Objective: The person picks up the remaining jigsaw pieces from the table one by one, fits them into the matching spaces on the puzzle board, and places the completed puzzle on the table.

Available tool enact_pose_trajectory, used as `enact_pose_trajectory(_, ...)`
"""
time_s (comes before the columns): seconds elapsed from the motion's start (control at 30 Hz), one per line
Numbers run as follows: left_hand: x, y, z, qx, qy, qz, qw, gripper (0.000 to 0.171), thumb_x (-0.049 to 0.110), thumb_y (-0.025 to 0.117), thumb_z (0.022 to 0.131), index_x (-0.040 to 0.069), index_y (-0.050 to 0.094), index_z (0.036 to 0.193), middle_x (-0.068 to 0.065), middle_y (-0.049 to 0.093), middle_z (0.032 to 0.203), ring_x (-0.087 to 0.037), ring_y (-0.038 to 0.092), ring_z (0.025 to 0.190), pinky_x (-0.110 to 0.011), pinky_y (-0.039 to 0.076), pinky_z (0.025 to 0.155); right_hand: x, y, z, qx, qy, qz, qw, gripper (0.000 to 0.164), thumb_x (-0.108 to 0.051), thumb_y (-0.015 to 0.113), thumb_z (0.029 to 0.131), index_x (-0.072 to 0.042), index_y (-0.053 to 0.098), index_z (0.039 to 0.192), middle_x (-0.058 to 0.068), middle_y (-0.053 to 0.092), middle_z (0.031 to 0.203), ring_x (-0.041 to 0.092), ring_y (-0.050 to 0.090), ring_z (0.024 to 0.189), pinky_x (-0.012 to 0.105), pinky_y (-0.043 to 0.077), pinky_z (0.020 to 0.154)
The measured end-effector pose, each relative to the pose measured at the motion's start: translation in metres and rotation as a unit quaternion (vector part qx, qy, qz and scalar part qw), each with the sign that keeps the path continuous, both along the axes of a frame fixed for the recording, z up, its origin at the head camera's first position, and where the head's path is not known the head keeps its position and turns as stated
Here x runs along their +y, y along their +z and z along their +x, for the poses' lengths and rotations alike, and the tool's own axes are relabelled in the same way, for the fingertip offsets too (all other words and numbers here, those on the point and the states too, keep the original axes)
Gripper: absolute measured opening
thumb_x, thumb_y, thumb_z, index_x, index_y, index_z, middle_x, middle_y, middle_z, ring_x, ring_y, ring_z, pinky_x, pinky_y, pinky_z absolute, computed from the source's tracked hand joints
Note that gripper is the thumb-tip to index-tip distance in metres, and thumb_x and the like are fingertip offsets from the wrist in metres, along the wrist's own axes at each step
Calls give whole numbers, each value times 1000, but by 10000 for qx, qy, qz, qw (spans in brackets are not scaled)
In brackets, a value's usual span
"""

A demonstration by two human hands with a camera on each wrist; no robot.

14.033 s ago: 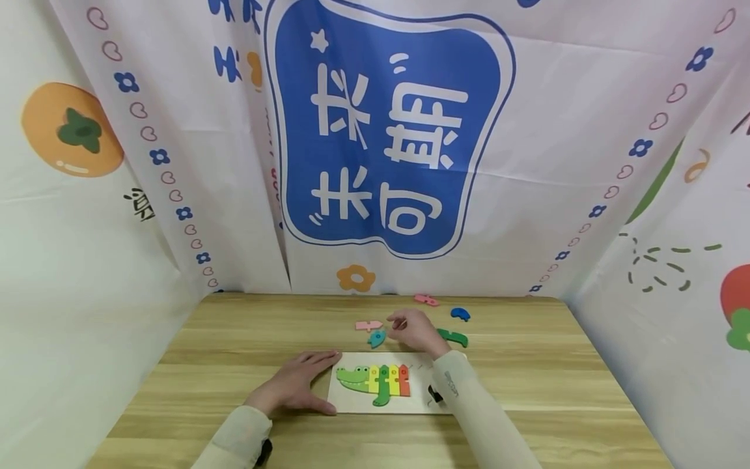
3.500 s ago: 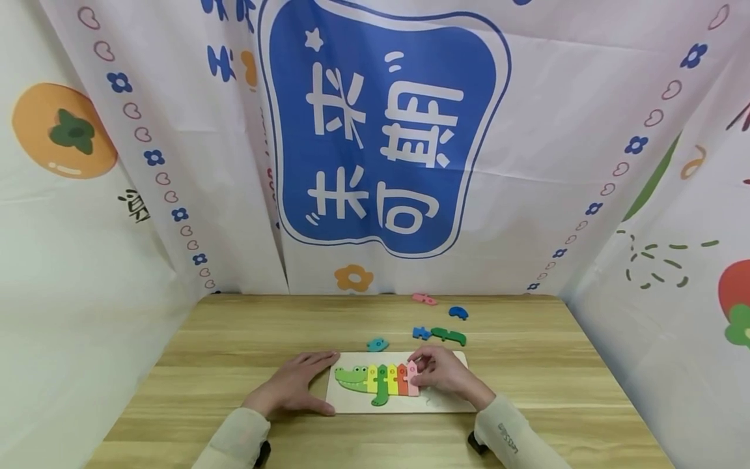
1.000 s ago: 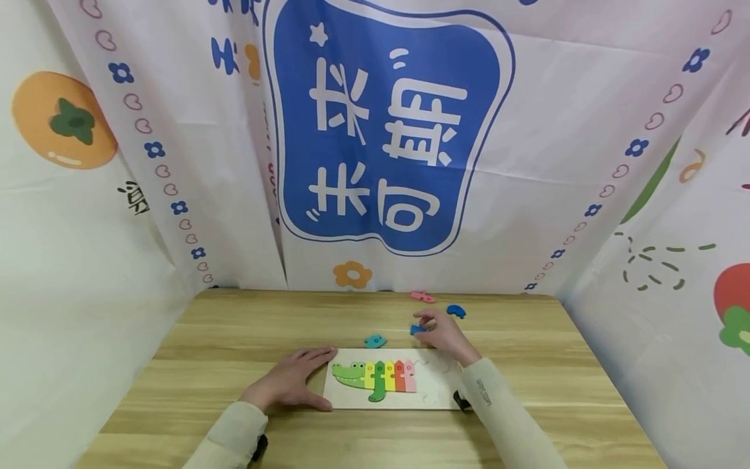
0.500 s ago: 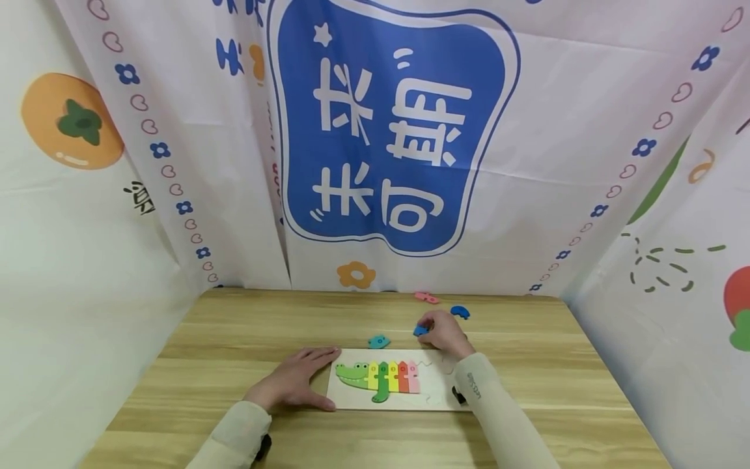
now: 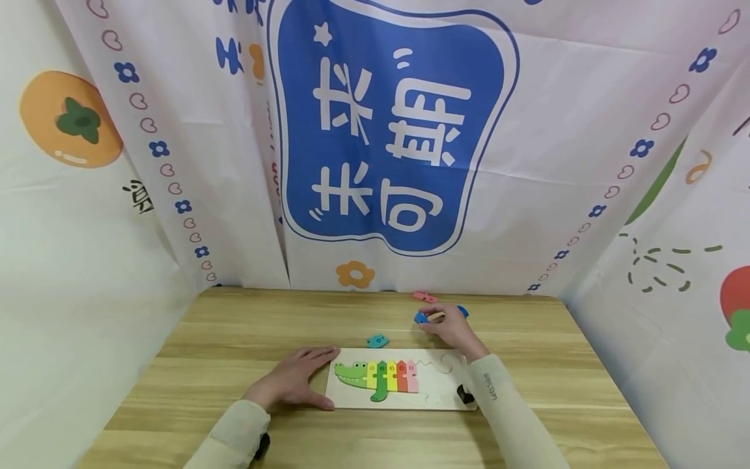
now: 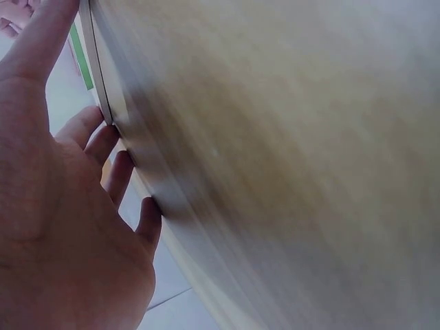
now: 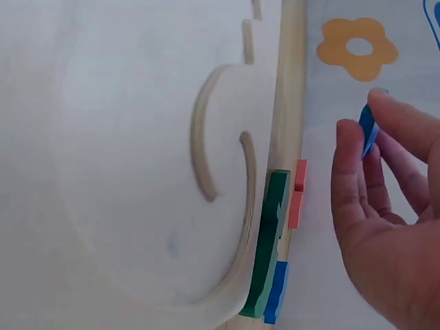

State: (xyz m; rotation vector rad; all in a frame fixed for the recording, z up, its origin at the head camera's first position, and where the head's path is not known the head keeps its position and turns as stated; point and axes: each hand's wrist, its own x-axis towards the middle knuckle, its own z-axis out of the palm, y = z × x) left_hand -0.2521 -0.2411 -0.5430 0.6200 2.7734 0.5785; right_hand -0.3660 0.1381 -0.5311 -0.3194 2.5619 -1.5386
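A crocodile puzzle board [image 5: 439, 394] lies on the table, with the green head [image 5: 350, 372] and yellow, green, orange and pink body pieces [image 5: 412, 376] side by side in it. My left hand [image 5: 293, 379] rests at the board's left end, fingers spread, fingertips touching its edge in the left wrist view. Beyond the board, my right hand [image 5: 457, 329] pinches a small blue puzzle piece [image 7: 369, 130] between thumb and fingertips. In the right wrist view a dark green piece [image 7: 271, 247] lies beside the board's edge; my right hand hides it from the head view.
A teal piece [image 5: 377, 341] lies just behind the board. Farther back are a pink piece [image 5: 424, 297] and another blue piece [image 5: 463, 311], partly covered by my right hand. The wooden table [image 5: 263, 319] ends at a printed cloth backdrop [image 5: 527, 195].
The pink body piece, loose at first, came to lie in the board under my right hand. That hand then took the blue piece and has lifted it slightly away. My left hand stayed put.
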Motion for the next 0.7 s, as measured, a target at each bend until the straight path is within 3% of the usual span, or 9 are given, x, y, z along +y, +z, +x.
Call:
enact_pose_trajectory(0.2,0,-1,-1,3,24,-6,10000,109,72,80,74,24,37,163,-3,37,167,-41,32,152,-68,28,118,1,4,1,-146,-5,-835,9964,31,-11,79,92,-11,76,123,9,70,116,18,64,95,52,58,91)
enact_pose_trajectory(0.43,0,0,0,-33,47,10,10000,110,72,80,74,24,36,163,-3,36,167,-42,31,152,-69,27,119,0,4,2,-304,256,-1378,9897,31,-12,75,96,-5,71,126,16,74,111,17,73,92,56,57,97)
enact_pose_trajectory(0.57,0,0,0,-27,35,38,10000,109,71,81,74,23,37,162,-4,37,167,-41,31,152,-69,27,118,0,2,1,-289,321,-1440,9886,33,-7,72,97,-1,69,130,16,74,111,16,75,91,54,58,96)
enact_pose_trajectory(0.7,0,1,0,-1,-7,43,10000,110,71,81,74,22,37,162,-4,38,166,-40,32,152,-69,28,118,0,0,-1,-168,219,-1175,9927,33,-10,73,97,-2,69,129,11,74,105,16,72,87,49,61,88)
